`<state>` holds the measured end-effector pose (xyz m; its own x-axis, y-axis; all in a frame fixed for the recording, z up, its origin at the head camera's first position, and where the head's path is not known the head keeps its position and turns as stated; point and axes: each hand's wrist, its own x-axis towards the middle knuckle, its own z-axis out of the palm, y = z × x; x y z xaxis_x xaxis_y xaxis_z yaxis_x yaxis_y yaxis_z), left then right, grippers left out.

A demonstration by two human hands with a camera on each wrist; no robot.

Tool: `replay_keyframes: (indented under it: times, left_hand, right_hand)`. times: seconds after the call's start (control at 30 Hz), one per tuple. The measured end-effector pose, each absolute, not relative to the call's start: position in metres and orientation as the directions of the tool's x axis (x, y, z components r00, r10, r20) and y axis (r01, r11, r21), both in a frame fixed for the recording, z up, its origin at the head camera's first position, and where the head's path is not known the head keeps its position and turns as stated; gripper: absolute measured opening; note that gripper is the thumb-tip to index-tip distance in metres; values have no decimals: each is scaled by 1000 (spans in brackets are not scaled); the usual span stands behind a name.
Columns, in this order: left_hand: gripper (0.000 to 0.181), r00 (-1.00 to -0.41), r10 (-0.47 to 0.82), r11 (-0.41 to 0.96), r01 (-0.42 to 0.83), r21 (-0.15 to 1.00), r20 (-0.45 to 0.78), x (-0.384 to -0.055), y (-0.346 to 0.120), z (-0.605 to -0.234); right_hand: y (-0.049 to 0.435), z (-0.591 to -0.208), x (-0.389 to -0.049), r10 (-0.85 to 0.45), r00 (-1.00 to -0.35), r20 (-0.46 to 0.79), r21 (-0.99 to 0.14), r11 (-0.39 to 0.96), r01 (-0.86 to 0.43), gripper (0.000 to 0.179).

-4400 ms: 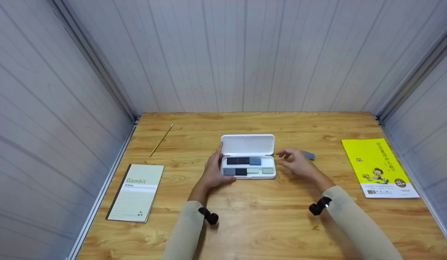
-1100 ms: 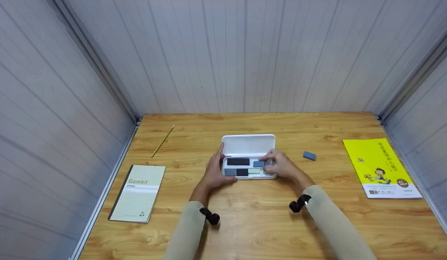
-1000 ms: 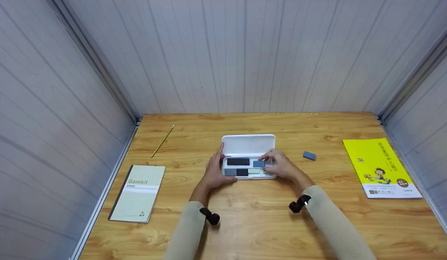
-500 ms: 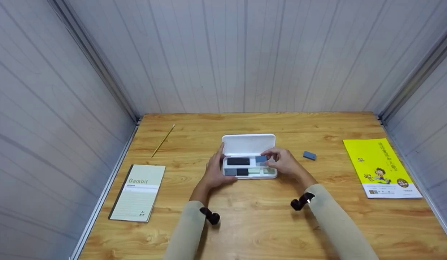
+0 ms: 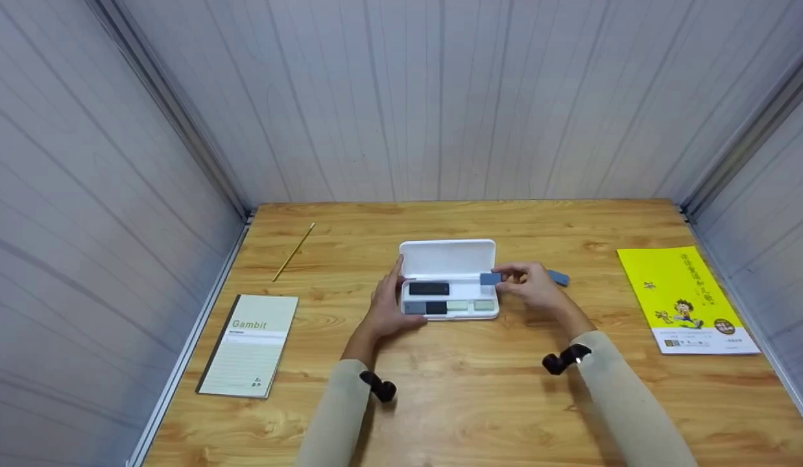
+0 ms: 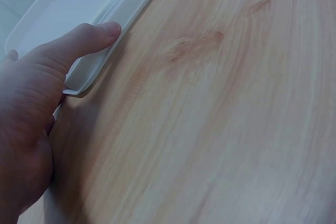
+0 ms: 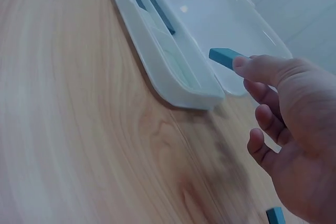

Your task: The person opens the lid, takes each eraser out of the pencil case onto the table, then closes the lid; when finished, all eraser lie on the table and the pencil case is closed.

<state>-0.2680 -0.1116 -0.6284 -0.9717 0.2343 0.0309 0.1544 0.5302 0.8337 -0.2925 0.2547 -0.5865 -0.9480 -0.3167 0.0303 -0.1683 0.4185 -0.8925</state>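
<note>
An open white pencil case point(image 5: 448, 318) stands mid-table with its lid point(image 5: 447, 258) raised at the back. My left hand point(image 5: 383, 311) grips its left end, thumb on the front edge; in the left wrist view the thumb lies along the rim. Between thumb and fingers, my right hand point(image 5: 534, 285) pinches a blue block-shaped eraser point(image 5: 490, 279). The right wrist view shows this eraser point(image 7: 224, 57) held up beside the case's right end. Inside the case, a long black block point(image 5: 429, 289) lies in the back compartment. Grey, black and pale green blocks point(image 5: 484, 305) fill the front row.
Another blue eraser point(image 5: 558, 277) lies on the table behind the right hand, partly hidden by it. At the left are a pencil point(image 5: 294, 252) and a Gambit notebook point(image 5: 248, 346). A yellow booklet point(image 5: 687, 299) lies at the right. Panel walls enclose the table.
My right hand reached into the case, pinched the blue eraser from the back compartment and lifted it out to the right. My left hand has kept its grip on the case.
</note>
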Motion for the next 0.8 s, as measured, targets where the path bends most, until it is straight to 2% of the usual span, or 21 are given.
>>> replay_keyframes:
  times: [0.4, 0.8]
  left_hand:
    - [147, -973, 230, 521, 150, 841, 31, -267, -112, -628]
    - [147, -972, 235, 509, 152, 847, 33, -267, -112, -628]
  right_hand:
    - [304, -582, -290, -221, -975, 17, -854, 503, -129, 37]
    - [356, -579, -283, -207, -978, -12, -824, 556, -107, 38]
